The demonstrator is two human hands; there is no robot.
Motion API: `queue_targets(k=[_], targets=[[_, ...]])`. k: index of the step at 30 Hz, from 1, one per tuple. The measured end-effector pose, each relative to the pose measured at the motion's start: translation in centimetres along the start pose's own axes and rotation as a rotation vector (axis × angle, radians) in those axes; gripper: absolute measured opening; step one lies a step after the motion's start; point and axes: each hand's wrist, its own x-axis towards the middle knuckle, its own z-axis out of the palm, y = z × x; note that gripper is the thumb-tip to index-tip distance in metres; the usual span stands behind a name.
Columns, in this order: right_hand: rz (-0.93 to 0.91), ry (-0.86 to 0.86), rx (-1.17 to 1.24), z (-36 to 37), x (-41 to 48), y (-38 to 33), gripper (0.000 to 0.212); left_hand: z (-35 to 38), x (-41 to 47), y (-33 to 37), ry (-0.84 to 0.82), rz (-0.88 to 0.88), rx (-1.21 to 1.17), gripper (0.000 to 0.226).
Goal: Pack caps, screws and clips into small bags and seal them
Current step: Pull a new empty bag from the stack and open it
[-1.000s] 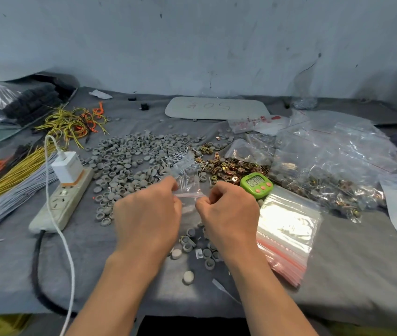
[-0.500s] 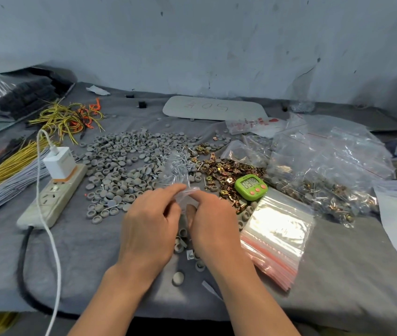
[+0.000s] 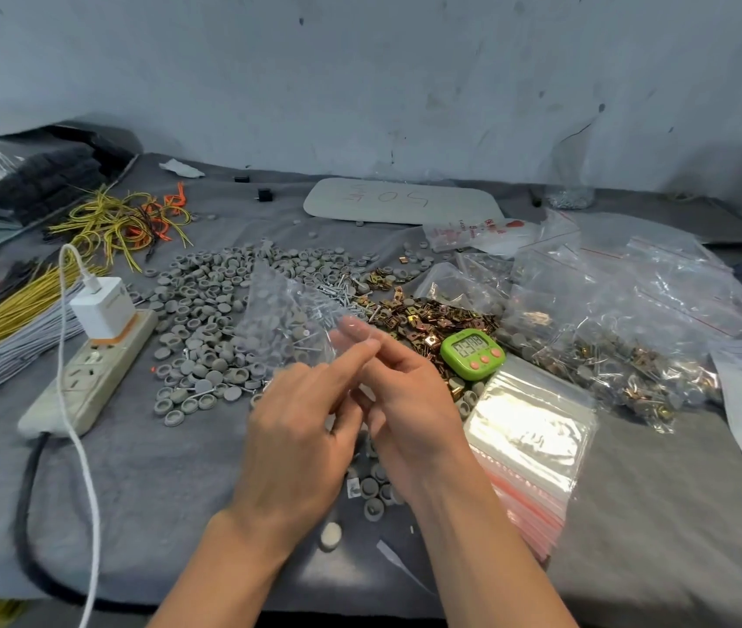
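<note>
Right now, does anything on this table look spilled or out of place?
Yes: several caps lie strayed toward the front of the table, apart from the main pile. A clear plastic sliver lies loose beside them. Nothing looks damaged.

"23:08" on green timer

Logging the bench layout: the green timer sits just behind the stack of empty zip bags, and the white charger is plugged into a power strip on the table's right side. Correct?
No. The head view shows the power strip with the white charger on the table left side, not the right. The green timer does sit just behind the stack of empty zip bags.
</note>
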Motion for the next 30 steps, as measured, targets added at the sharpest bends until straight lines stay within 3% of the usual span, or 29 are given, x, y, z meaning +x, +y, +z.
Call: queue_targets(k=[3,7,13,17,19,21,25,27,30], targets=[[0.059,0.033,0.230,0.5,0.2,0.2,0.029,-0.1,0.3,0.2,-0.003,0.016,0.004,0.053],[-0.017,0.186,0.231,1.0,1.0,0.8,0.013,-0.6,1.6,-0.5,-0.054,0.033,-0.051,0.054],[-0.114,0.115,-0.192,1.1,1.3,0.6,0.023,-2.5,3.0,-3.1,-0.143,0.008,0.029,0.080],[-0.178,0.161,-0.414,1.2,1.6,0.6,0.039,-2.7,3.9,-5.0,-0.307,0.155,0.336,0.111],[-0.171,0.140,-0.479,1.5,1.6,0.4,0.040,-2.0,3.9,-5.1,-0.330,0.161,0.448,0.115],[-0.155,0.078,-0.545,1.5,1.8,0.4,0.040,-1.4,3.8,-5.4,-0.296,0.179,0.441,0.100],[-0.176,-0.044,-0.700,1.7,2.3,0.2,0.031,-0.3,3.7,-6.6,-0.108,0.227,0.347,0.041],[-0.219,0.052,-0.650,1.8,2.6,-0.1,0.032,-0.1,4.4,-7.1,0.007,0.101,0.284,0.031],[-0.335,0.362,-0.739,1.8,3.6,-0.4,0.033,-0.7,7.0,-8.9,0.114,-0.205,0.229,0.048]])
